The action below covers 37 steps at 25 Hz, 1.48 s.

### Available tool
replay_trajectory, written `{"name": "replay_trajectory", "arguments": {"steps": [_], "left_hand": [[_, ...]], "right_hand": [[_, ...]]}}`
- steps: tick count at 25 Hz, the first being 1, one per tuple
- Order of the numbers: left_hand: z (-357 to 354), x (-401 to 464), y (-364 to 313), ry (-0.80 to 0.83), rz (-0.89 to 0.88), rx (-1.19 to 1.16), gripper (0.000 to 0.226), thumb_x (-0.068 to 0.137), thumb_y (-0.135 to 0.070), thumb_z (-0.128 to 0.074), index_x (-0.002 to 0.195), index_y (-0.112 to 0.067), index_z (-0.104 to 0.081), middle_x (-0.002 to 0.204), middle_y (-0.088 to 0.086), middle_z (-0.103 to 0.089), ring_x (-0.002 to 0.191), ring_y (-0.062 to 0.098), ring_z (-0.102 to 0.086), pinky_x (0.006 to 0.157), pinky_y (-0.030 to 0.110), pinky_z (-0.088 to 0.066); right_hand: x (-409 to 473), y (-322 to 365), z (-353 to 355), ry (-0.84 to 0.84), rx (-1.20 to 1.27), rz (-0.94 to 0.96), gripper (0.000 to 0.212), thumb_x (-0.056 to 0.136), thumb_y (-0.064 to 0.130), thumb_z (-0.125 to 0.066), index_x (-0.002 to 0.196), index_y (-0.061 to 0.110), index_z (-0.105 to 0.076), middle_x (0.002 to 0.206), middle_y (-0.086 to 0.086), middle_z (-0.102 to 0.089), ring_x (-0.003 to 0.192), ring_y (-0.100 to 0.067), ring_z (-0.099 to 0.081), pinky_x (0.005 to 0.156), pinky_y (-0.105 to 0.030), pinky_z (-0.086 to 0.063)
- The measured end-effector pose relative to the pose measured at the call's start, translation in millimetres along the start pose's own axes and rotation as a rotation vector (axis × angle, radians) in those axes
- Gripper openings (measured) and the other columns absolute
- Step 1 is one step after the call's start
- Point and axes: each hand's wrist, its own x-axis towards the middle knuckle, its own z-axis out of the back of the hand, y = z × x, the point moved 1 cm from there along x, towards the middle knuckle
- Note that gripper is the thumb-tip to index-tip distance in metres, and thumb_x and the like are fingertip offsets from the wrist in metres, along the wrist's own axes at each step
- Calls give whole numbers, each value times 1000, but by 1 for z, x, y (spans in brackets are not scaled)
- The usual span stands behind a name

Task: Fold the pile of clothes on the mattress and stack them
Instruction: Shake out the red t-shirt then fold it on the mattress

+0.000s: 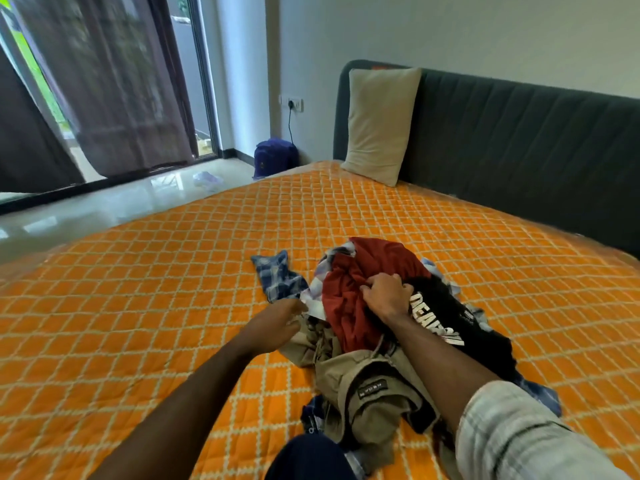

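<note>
Mattress (145,306), orange quilted cover: one unsorted pile of clothes (374,337), near edge, centre-right. Includes red garment (349,306), black printed shirt (446,317), khaki trousers (363,379), blue checked cloth (277,275). Right hand (389,294): fingers curled, gripping red garment. Left hand (273,329): fingers loosely spread, at pile's left edge. Pillow (379,124) against headboard (519,140).

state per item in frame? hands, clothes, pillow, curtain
right hand: fingers curled into the red garment
left hand: fingers relaxed, at pile edge
red garment: crumpled, on top of pile
black shirt: crumpled, unfolded
khaki garment: unfolded
plaid cloth: loose on mattress
pillow: upright against headboard
curtain: drawn
</note>
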Motion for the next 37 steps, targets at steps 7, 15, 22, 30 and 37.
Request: {"name": "replay_trajectory", "arguments": {"steps": [7,15,22,30,37], "left_hand": [[31,8,-85,-61,-96,-415,55,100,-34,-60,149,-25,-36,145,-16,-39,127,5,-42,99,18,-39],[30,25,-171,-356,-249,-570,40,93,-31,-70,131,-21,-61,115,-8,-69,107,7,-67,89,27,-55],[130,39,-248,-635,-278,-1221,19,99,-6,-47,97,-14,-65,90,6,-69,86,19,-68,75,30,-56],[211,37,-252,-698,-401,-1362,17,99,-10,-55,106,-20,-67,111,13,-69,107,36,-65,104,57,-48],[253,-12,-212,-822,-407,-851,37,98,-5,-59,131,-22,-61,127,3,-68,119,25,-64,102,44,-52]], "right_hand": [[-18,22,100,-332,508,65,26,100,35,-59,97,19,-79,89,7,-73,83,-15,-66,77,-36,-51],[-55,59,224,-260,1221,212,23,99,22,-64,105,4,-76,80,-6,-73,68,-19,-69,45,-28,-50],[-78,31,217,30,1522,346,37,93,31,-70,123,9,-67,114,-10,-74,103,-20,-71,91,-35,-58],[-63,27,209,-124,1206,225,20,100,11,-57,88,16,-72,82,2,-75,77,-16,-68,81,-38,-56],[-51,123,304,-176,1473,462,17,90,-5,-64,89,10,-71,80,-7,-72,74,-19,-67,71,-33,-57]]}}
